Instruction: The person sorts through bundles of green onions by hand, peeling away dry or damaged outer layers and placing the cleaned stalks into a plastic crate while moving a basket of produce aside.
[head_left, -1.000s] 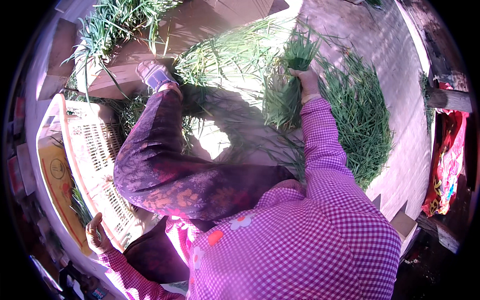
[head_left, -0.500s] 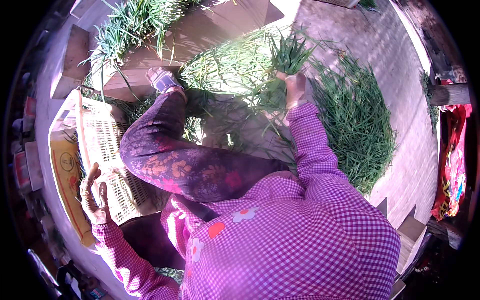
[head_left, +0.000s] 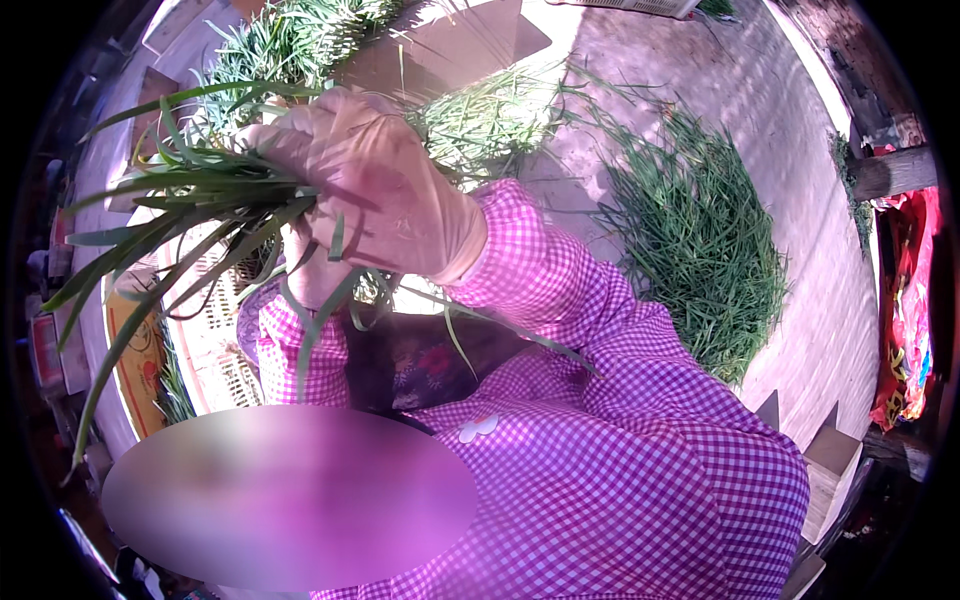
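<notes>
My gloved right hand (head_left: 365, 175) is raised close in front of me at the left, closed around a bunch of garlic chives (head_left: 190, 205). The long flat green leaves fan out to the left and some droop downward. Just beneath it, my gloved left hand (head_left: 320, 275) is up against the bunch. Leaves and the right hand cover its fingers, so its grip does not show. Loose chive blades (head_left: 460, 335) hang below both hands.
A large heap of chives (head_left: 700, 240) lies on the floor at the right. Paler stalks (head_left: 490, 115) are spread at the far middle, and more chives (head_left: 310, 45) sit by a cardboard box (head_left: 450, 50). A white plastic basket (head_left: 205, 345) and a yellow box (head_left: 135, 365) stand at the left.
My right hand has lifted the chives from the floor pile up and to the left, close to me. My left hand has left the basket's side and risen to meet the bunch.
</notes>
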